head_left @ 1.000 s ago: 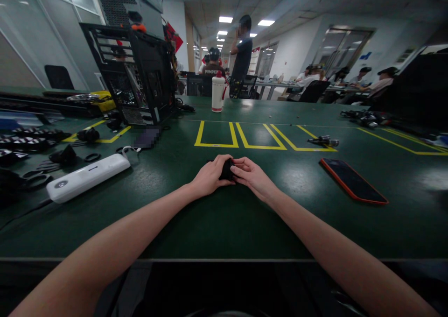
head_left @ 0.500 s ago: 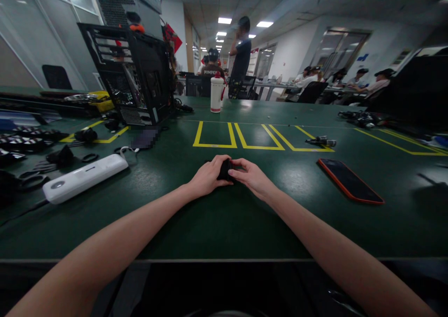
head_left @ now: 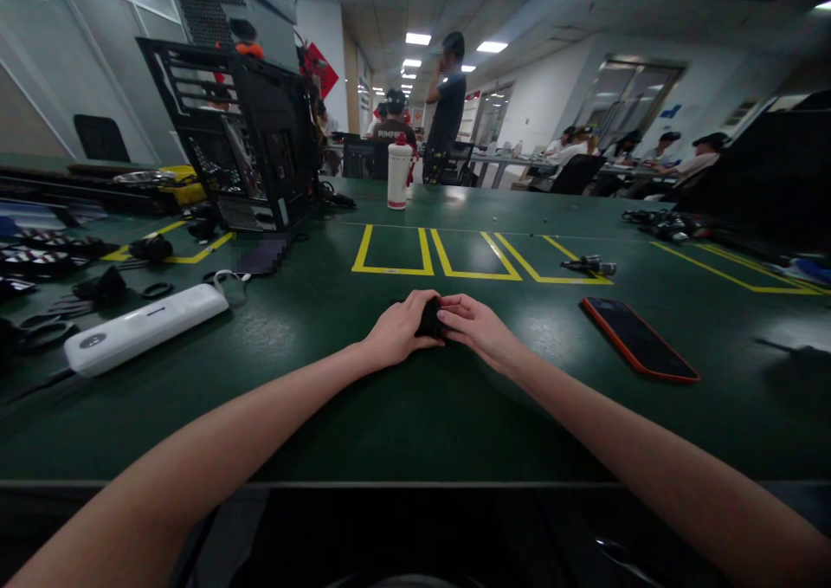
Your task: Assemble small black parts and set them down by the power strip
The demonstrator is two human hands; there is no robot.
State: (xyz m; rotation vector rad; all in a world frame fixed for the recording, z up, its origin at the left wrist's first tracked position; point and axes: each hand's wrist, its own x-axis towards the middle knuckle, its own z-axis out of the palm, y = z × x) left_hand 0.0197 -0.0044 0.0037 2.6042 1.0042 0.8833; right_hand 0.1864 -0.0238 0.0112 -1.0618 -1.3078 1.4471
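1. the left hand [head_left: 401,328], at the middle of the frame, is partly closed around a small black object [head_left: 429,319], fingers over the top and thumb below, holding it.
2. the right hand [head_left: 479,330], just right of centre, has bent fingers, its fingertips close together at the object's right side; whether they grip it or only touch it, i cannot tell.
3. the small black object sits between the two hands, low over the green table [head_left: 415,432]; fingers cover much of it, so its full shape is hidden.
4. at the right of the frame a phone [head_left: 640,339] with an orange edge lies flat.
5. at the left lies a long white device [head_left: 146,328], with dark parts around it.
6. above the hands run yellow tape outlines [head_left: 393,271], and beyond them a white bottle [head_left: 397,177] stands upright.
7. a black computer case [head_left: 260,138] stands in the upper left.
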